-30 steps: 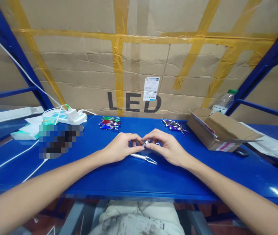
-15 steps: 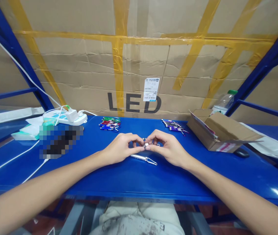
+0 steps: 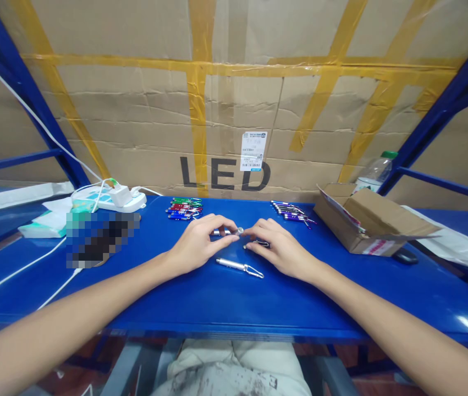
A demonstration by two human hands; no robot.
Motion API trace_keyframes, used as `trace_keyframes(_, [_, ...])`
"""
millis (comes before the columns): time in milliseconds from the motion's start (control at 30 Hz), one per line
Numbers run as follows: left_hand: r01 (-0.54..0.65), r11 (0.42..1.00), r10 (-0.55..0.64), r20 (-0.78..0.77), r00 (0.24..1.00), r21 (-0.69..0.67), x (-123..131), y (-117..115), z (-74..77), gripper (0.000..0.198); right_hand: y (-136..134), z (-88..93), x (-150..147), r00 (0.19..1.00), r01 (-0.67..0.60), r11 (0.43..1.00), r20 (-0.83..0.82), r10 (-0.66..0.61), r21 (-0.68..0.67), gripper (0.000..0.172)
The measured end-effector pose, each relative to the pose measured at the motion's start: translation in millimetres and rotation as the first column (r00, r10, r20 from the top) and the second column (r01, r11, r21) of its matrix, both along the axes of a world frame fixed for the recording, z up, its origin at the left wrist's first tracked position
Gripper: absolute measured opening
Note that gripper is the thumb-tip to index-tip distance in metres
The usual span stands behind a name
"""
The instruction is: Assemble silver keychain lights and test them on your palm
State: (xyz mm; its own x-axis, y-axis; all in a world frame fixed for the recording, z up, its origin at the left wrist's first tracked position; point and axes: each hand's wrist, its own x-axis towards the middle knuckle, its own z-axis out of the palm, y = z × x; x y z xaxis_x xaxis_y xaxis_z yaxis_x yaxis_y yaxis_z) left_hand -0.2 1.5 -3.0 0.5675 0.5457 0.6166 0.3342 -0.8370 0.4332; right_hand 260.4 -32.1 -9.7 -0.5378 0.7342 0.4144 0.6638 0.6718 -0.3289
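Silver torches, two; hands, two

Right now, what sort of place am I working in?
Likely a small assembly or packing station in a storeroom: a blue metal bench, taped cardboard printed LED, sorted rows of keychain torches, an open carton, and a silver torch pinched in your left hand.

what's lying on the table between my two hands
A slim silver keychain torch lies on the blue table between left hand and right hand, in the head view.
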Motion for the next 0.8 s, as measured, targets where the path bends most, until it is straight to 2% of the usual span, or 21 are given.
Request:
trace_keyframes(67, [-0.01,1.0,0.01,0.004,1.0,0.001,0.0,0.3,0.1,0.016,2.3,-2.7,1.4,0.998,0.015,0.999,0.067,-0.012,-0.04,0.023])
trace_keyframes(167, [-0.009,1.0,0.008,-0.016,1.0,-0.014,0.3,-0.1,0.3,0.016,5.3,-5.6,3.0,0.993,0.01,0.998,0.116,-0.004,-0.055,0.018])
trace_keyframes(467, [0.011,0.998,-0.017,-0.107,0.994,-0.056,0.3,0.2,-1.7,0.012,3.1,-4.1,1.0,0.997,-0.013,0.997,0.079,0.02,-0.079,0.007])
trace_keyframes(567, [0.016,0.997,-0.026,-0.124,0.992,-0.08,0.3,1.1,-2.7,0.013,-0.1,-0.9,-0.9,1.0,-0.011,0.998,-0.009,0.01,-0.056,0.007])
trace_keyframes(700, [0.024,0.993,-0.041,-0.151,0.988,-0.115,0.3,1.7,-3.6,0.013,-4.0,3.8,-4.2,0.969,0.006,0.998,-0.246,-0.022,-0.066,0.008])
trace_keyframes(800, [0.029,0.992,-0.048,-0.154,0.987,-0.125,0.2,1.7,-4.1,0.014,-5.9,5.0,-6.4,0.933,-0.051,0.995,-0.361,0.015,-0.09,0.009])
